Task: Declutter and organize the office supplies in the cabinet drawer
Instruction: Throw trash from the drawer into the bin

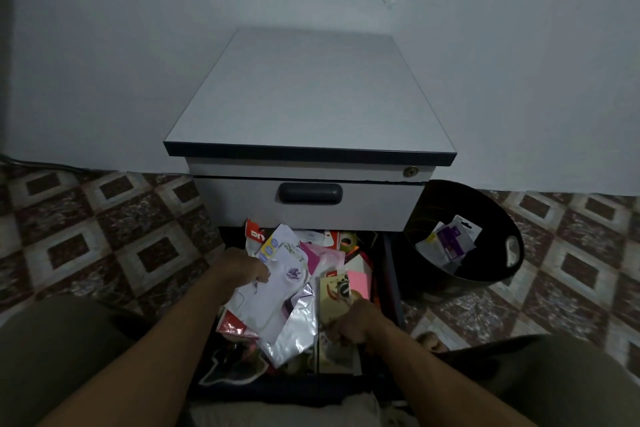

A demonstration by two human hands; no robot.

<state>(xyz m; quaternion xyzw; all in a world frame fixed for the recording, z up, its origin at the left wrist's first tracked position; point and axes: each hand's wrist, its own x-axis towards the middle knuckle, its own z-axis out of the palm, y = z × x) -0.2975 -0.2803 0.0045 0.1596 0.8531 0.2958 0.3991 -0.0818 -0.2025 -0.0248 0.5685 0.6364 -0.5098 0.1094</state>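
Note:
The lower drawer [391, 274] of a grey cabinet [308, 97] is pulled out and crammed with packets, cards and papers. My left hand [239, 270] grips a bundle of pale plastic packets [273, 295], lifted above the drawer's left side. My right hand [353, 322] pinches a beige card pack [334, 291] with a small round item on it, at the drawer's right side. A pink sticky-note pad [360, 282] lies just beyond that card. Tape rolls [348, 240] sit at the drawer's back.
A black bin [498, 218] stands on the tiled floor right of the cabinet, holding a few discarded packets [450, 243]. The upper drawer with its dark handle [310, 193] is closed. My knees frame the drawer on both sides. A white wall is behind.

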